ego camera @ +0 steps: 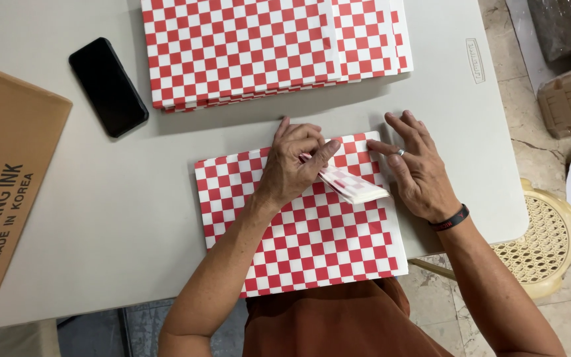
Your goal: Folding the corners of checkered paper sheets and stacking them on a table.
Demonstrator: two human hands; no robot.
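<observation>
Hands work over a red-and-white checkered paper sheet (299, 231) that lies flat on the pale grey tabletop (100, 218), its near edge hanging just past the tabletop's rim toward the person in the rust-brown garment (338, 324). The left hand (293, 165) pinches a small folded wad of the same checkered paper (351, 186) between thumb and forefinger, holding it just above the sheet's upper right part. The right hand (418, 168), wearing a ring and a dark wristband, lies open and flat, fingers spread, pressing the sheet's upper right corner and the tabletop beside it; it grips nothing. Beyond the hands, a thick stack of red-and-white checkered sheets (266, 46) rests at the far side of the tabletop. A black smartphone (108, 86) lies face up to the left of that stack, and a brown cardboard box (8, 185) sits at the left edge. A cream woven-seat stool (543, 244) stands on the stone floor at the right.
</observation>
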